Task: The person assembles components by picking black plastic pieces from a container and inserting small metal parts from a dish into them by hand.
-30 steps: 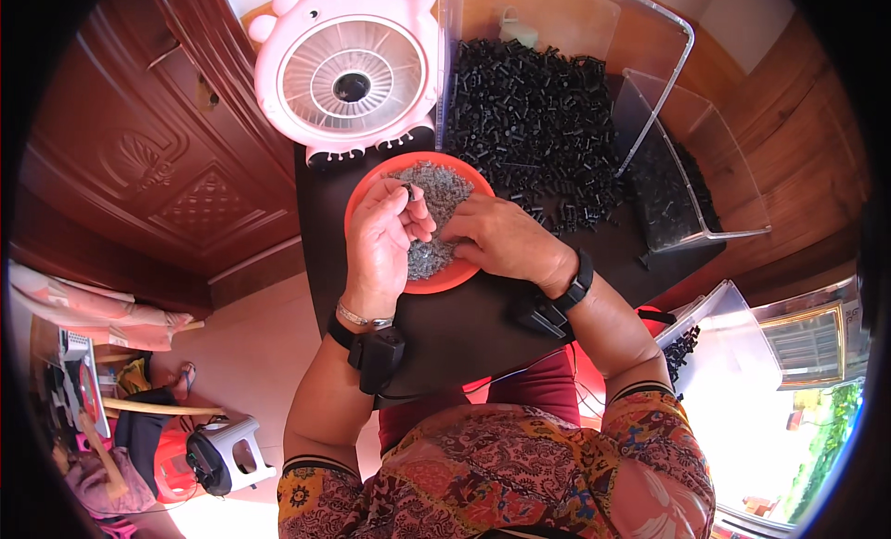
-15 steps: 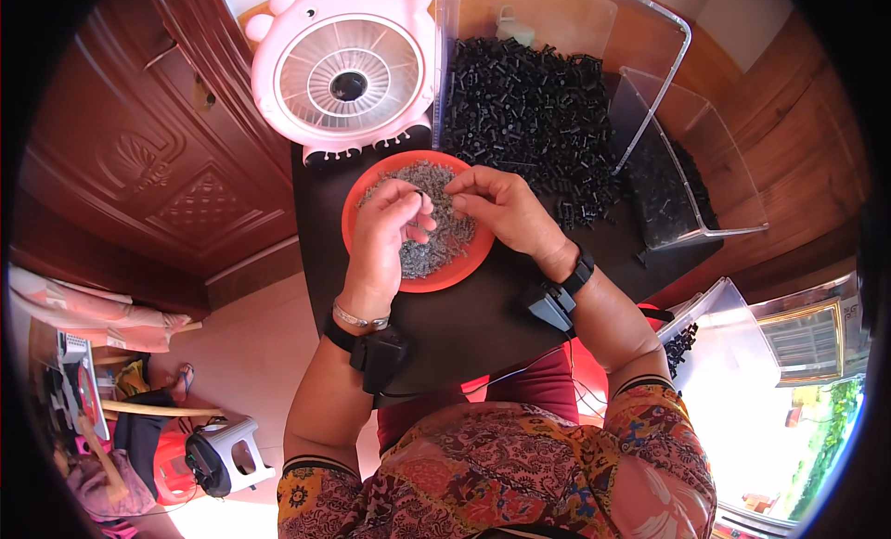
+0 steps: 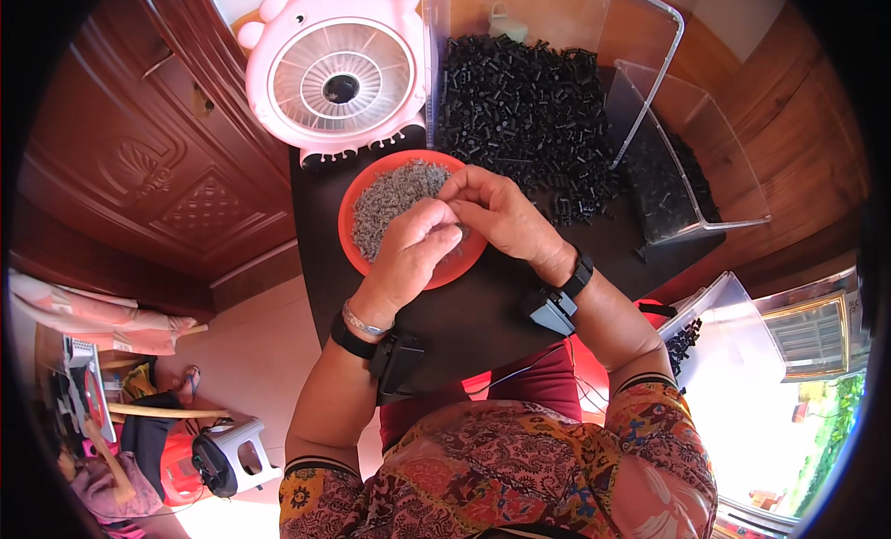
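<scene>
Over the right part of a round orange-red bowl point(image 3: 345, 225), my two hands meet at the fingertips. The bowl is filled with many small grey metal pieces point(image 3: 394, 200), perhaps screws. Thumb and fingers of my left hand point(image 3: 408, 251) are closed in a pinch. My right hand point(image 3: 501, 214) pinches close against it from the right. Whatever lies between the fingertips is hidden by them. Behind the bowl and to the right spreads a big heap of small black plastic parts point(image 3: 520, 112).
A pink animal-shaped fan point(image 3: 408, 75) stands behind the bowl on the dark table point(image 3: 445, 340). A clear plastic bin point(image 3: 634, 121) lies on its side around the black heap. Beside it is a smaller clear bin point(image 3: 687, 233); another clear container point(image 3: 719, 326) stands lower right, near black parts.
My left hand has moved right and turned, so its fingertips now meet my right hand's. The small dark piece seen at its fingertips before is now hidden. The right hand has barely shifted.
</scene>
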Motion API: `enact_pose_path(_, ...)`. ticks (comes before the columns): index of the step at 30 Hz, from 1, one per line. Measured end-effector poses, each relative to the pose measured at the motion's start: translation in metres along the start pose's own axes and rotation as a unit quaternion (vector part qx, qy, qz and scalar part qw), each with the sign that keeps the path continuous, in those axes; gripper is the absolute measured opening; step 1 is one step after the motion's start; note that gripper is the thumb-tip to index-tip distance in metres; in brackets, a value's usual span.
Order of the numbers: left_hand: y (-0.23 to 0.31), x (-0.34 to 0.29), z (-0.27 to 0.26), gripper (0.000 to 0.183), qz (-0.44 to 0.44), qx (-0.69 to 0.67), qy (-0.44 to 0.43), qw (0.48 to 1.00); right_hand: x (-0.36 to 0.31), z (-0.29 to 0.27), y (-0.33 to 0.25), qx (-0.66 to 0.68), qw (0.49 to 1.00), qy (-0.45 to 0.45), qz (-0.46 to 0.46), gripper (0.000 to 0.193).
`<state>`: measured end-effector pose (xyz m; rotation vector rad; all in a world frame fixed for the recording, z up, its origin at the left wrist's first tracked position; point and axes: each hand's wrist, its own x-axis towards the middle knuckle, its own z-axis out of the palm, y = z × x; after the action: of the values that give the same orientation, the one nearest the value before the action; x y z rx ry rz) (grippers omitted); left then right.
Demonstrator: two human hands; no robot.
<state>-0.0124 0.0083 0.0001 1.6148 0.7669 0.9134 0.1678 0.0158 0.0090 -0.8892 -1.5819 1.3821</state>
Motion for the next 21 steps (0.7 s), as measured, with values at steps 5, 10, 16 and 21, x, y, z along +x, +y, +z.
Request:
enact_pose_path(5,0.004,0.002,-0.005,0.011,-0.067,-0.097,-0.016,0.993,-0.002,0.0,-0.002,0.018,1.0,0.005,0.004,0.014)
enact_pose_path(10,0.006,0.003,-0.008,0.016,-0.088,-0.236,-0.006,0.968,-0.004,0.002,-0.005,0.022,1.0,0.007,-0.016,0.013)
enact_pose_path(16,0.004,0.002,-0.012,0.016,-0.105,-0.373,-0.001,0.922,-0.007,0.005,-0.013,-0.052,0.998,0.026,-0.039,0.012)
enact_pose_path(21,0.001,0.003,-0.015,0.017,-0.097,-0.393,-0.016,0.914,-0.007,0.003,-0.009,-0.05,0.997,0.046,-0.047,0.012)
